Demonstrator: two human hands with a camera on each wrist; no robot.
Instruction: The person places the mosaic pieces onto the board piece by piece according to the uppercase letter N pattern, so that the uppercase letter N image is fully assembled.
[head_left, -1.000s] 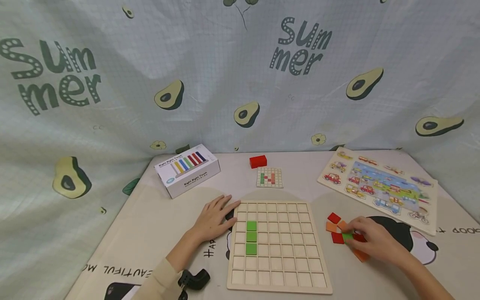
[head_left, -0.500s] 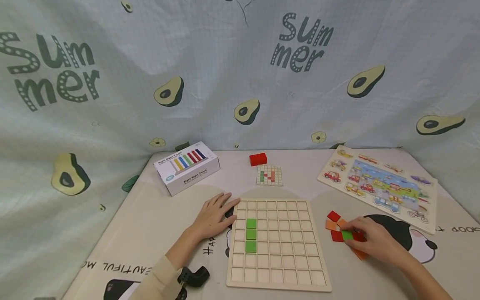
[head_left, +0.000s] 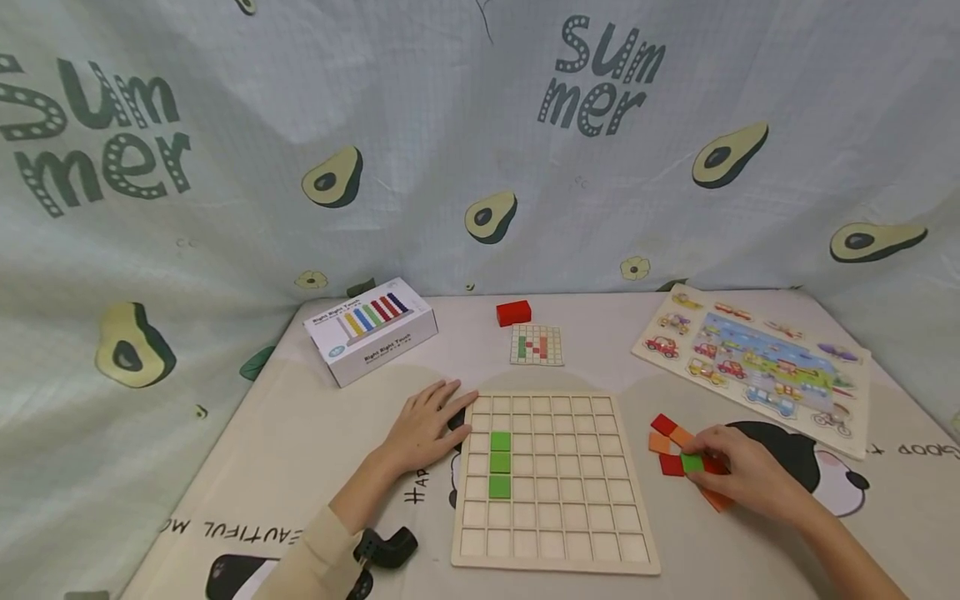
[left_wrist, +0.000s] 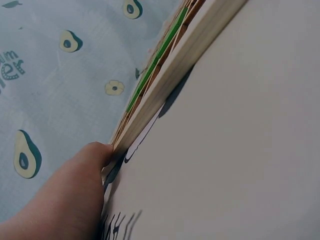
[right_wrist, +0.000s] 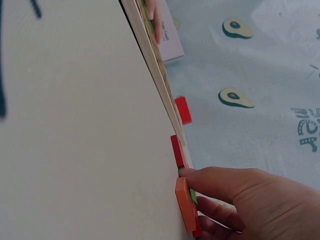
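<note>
Right hand (head_left: 738, 471) pinches a green tile (head_left: 690, 462), while the spread left hand (head_left: 422, 429) touches the grid board (head_left: 576, 492) to its right.

Green, red, orange tiles (head_left: 691, 462); pale gridded board (head_left: 551, 492); avocado-print cloth (head_left: 420, 158)

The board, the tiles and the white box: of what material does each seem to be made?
Board: most likely bare wood with a matte finish, from its pale, natural tone.
Tiles: perhaps painted wood, looking smooth and evenly coloured; plastic is also possible.
White box: probably printed cardboard, judging by its flat panels, crisp edges and printed lettering.
</note>
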